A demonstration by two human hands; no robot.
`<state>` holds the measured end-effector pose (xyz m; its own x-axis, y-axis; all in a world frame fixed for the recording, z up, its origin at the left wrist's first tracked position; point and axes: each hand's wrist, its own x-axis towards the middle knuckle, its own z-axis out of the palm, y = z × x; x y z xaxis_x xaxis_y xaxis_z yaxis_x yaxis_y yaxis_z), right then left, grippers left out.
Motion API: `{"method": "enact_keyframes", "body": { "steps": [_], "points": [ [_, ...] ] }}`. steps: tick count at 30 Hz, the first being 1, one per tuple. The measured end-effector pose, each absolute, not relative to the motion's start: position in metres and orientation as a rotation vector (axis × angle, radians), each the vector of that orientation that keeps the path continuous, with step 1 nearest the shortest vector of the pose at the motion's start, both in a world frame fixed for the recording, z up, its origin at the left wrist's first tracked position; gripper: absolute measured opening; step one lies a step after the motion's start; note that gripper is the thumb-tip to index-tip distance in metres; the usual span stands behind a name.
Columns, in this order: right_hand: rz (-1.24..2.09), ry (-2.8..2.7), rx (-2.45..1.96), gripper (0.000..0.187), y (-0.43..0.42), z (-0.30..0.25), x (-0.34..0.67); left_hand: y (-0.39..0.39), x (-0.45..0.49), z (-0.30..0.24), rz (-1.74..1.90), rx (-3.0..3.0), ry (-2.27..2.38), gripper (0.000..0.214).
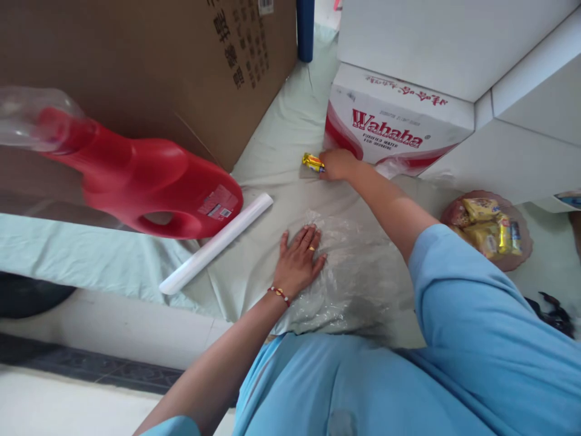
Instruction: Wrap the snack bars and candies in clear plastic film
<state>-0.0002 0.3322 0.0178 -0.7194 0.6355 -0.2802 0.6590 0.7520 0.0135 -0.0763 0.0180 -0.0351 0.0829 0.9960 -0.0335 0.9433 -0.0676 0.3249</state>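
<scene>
My left hand lies flat with fingers spread on a sheet of clear plastic wrap spread over the pale cloth-covered surface. My right hand reaches far forward and is closed around a small yellow wrapped snack, right in front of a white and red Wahaha carton. A white roll lies diagonally to the left of my left hand, apart from it.
A large red jug with a handle lies on its side at left, in front of a big brown cardboard box. A brown plate of wrapped snacks sits at right. White boxes stand behind the carton.
</scene>
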Motion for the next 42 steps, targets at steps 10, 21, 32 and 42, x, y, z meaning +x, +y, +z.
{"method": "enact_keyframes", "body": {
  "steps": [10, 21, 32, 42],
  "points": [
    [-0.322, 2.764, 1.289, 0.035, 0.224, 0.071, 0.117, 0.018, -0.075, -0.038, 0.272, 2.136, 1.960, 0.066],
    [-0.425, 2.619, 0.927, 0.021, 0.082, 0.046, 0.171, 0.020, -0.073, -0.040, 0.251, 2.134, 1.987, 0.069],
    [-0.675, 2.449, 1.668, 0.026, 0.072, 0.070, 0.333, 0.021, -0.074, -0.039, 0.207, 2.153, 1.971, 0.075],
    [-0.513, 2.742, 1.150, 0.027, 0.082, 0.062, 0.169, 0.020, -0.074, -0.041, 0.209, 2.206, 1.984, 0.073]
  ]
}}
